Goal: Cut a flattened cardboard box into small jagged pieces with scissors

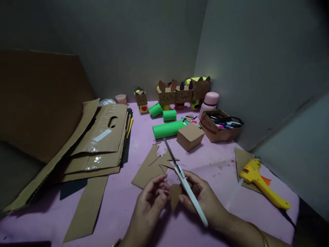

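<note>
A small leaf-shaped piece of brown cardboard [175,197], rounded at the top and pointed below, is between my two hands. My left hand [153,198] pinches its left edge with thumb and fingers. White-handled scissors [189,192] rest in my right hand [205,199], blades pointing away and up to the left. The right thumb lies close to the piece's right edge; whether it presses on it I cannot tell. Just beyond the hands lies a cut cardboard sheet [147,168] with thin offcuts [168,164]. A closed cardboard box [190,136] sits farther back.
Green tubes [168,130] lie mid-table before several cardboard-headed figures [166,96]. Flattened cardboard [102,137] is stacked at left, with a strip [87,209] in front. At right are a pen box [221,132], a pink bottle [209,103] and a yellow glue gun [262,181].
</note>
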Action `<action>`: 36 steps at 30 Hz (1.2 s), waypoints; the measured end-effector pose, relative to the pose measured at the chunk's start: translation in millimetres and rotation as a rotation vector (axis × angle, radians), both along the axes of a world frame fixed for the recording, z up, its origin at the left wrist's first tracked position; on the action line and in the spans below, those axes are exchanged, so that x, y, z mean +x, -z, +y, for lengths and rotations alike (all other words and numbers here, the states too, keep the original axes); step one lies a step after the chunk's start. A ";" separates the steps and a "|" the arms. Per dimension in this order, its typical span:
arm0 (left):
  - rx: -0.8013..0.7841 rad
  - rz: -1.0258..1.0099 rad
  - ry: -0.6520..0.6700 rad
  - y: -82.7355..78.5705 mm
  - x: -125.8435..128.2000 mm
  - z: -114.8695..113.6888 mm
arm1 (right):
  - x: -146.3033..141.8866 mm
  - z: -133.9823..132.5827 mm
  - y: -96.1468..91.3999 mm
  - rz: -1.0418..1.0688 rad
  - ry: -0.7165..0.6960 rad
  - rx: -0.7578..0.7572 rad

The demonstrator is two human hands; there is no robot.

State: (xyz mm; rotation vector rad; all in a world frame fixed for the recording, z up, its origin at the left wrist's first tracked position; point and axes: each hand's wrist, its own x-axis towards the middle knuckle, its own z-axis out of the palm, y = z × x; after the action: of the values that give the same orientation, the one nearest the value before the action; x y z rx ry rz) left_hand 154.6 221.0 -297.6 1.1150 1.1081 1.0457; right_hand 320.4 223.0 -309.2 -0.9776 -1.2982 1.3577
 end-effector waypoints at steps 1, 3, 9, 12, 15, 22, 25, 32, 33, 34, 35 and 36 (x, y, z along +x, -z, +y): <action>-0.032 -0.002 0.032 0.0 1.3 1.1 | -0.5 -1.0 2.1 -0.005 0.001 0.010; -0.071 0.017 0.087 0.3 3.4 2.1 | -1.0 -2.4 4.8 -0.012 0.016 0.021; -0.110 -0.138 0.042 -2.6 -1.1 3.6 | 7.2 0.2 -6.4 -0.103 0.002 -0.013; -0.087 -0.186 -0.006 -7.7 -5.1 6.1 | 12.2 2.2 -12.6 -0.274 -0.043 0.040; -0.050 -0.204 -0.059 -12.4 -7.3 8.3 | 12.8 1.8 -11.1 -0.434 -0.093 0.107; 0.018 -0.284 -0.145 -10.4 -11.8 7.9 | 10.4 -0.2 -2.7 -0.649 -0.125 0.197; 0.032 -0.277 -0.152 -9.3 -12.1 7.3 | 10.5 -0.6 -1.5 -0.634 -0.127 0.224; -0.011 -0.308 -0.161 -8.5 -8.8 7.6 | 11.0 -3.0 1.3 -0.598 -0.127 0.233; -0.020 -0.322 -0.157 -8.4 -8.0 8.0 | 11.0 -3.2 1.2 -0.601 -0.128 0.231; -0.029 -0.337 -0.155 -8.3 -7.2 8.4 | 11.1 -3.2 1.0 -0.604 -0.127 0.229; -0.038 -0.351 -0.152 -8.1 -6.7 8.9 | 11.1 -3.2 0.8 -0.603 -0.126 0.230; -0.045 -0.360 -0.150 -7.7 -6.3 9.3 | 11.0 -3.1 0.8 -0.598 -0.125 0.231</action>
State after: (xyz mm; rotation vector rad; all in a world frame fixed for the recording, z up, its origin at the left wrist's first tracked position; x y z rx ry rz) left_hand 148.4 230.2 -289.8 0.7770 0.9300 1.2753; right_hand 331.4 220.0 -310.1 -1.2021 -1.9420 1.0007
